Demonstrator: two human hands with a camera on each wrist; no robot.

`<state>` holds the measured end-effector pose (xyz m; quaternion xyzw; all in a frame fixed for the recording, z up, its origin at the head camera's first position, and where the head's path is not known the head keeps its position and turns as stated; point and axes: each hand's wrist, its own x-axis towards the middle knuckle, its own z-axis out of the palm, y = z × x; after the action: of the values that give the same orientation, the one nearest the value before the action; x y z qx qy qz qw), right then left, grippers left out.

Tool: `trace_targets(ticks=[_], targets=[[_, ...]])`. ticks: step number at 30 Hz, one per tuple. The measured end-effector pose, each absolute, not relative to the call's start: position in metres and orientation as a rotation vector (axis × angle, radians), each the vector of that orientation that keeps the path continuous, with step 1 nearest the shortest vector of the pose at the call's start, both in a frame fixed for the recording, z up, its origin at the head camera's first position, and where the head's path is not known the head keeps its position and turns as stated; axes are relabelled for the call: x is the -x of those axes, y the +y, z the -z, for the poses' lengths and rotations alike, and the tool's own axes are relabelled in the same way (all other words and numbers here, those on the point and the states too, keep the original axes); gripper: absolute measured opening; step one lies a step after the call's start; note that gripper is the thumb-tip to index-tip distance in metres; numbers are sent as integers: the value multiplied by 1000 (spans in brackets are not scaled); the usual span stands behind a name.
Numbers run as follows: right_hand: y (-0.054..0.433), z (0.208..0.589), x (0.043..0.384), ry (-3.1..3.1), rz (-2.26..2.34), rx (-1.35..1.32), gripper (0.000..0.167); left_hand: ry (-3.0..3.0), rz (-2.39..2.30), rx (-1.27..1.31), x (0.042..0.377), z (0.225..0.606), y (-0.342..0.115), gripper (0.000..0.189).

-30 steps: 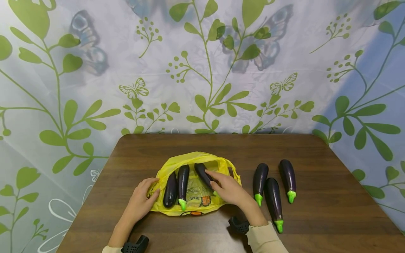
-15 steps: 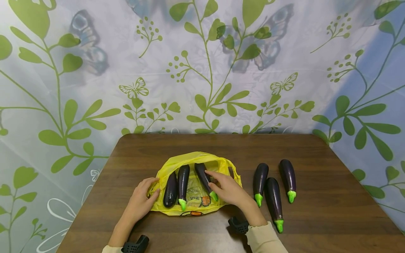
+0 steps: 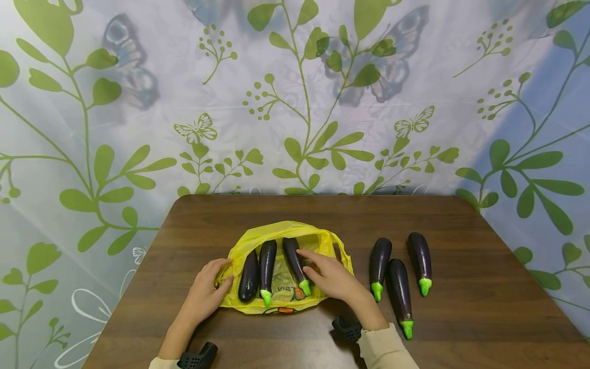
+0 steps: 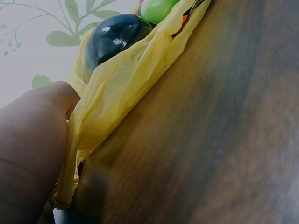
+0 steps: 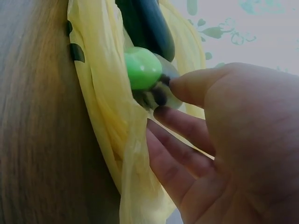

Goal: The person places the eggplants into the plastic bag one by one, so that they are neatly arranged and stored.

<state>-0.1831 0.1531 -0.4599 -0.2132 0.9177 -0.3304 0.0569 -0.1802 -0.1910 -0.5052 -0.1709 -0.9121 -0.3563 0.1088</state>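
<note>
A yellow plastic bag (image 3: 249,237) lies on its side with its mouth facing me. Inside it are several dark purple eggplants: a left one (image 3: 249,277), a middle one (image 3: 267,261) with a green stem end, and another (image 3: 293,259) by my right hand. My left hand (image 3: 207,287) holds the bag's left rim; in the left wrist view the thumb (image 4: 56,107) lies against the yellow plastic and the other fingers are hidden. At the bag's right side, my right hand (image 3: 334,277) reaches in, its fingers loosely extended and touching or very near that eggplant.
Three more eggplants lie on the brown wooden table (image 3: 461,318) right of the bag: one (image 3: 380,264), another (image 3: 400,294) and a third (image 3: 419,261). A dark piece (image 3: 337,251) shows at the bag's right inner side. A patterned curtain (image 3: 295,102) hangs behind the table.
The eggplant by my right hand has swung its green stem end leftward inside the bag, and that end has come into fuller view. My left hand has stayed in place on the bag.
</note>
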Motion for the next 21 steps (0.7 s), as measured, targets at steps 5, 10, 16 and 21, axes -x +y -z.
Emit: trace_targets(ticks=[5, 10, 16, 21], targets=[[154, 461, 184, 2756, 980, 671, 50, -2688, 1055, 496, 180, 505, -191, 37], [154, 462, 185, 2740, 967, 707, 51, -2687, 1051, 499, 180, 506, -191, 37], [155, 463, 185, 2761, 951, 698, 52, -2692, 1055, 495, 181, 505, -190, 37], [155, 463, 185, 2765, 982, 666, 51, -2699, 1063, 488, 181, 505, -190, 37]])
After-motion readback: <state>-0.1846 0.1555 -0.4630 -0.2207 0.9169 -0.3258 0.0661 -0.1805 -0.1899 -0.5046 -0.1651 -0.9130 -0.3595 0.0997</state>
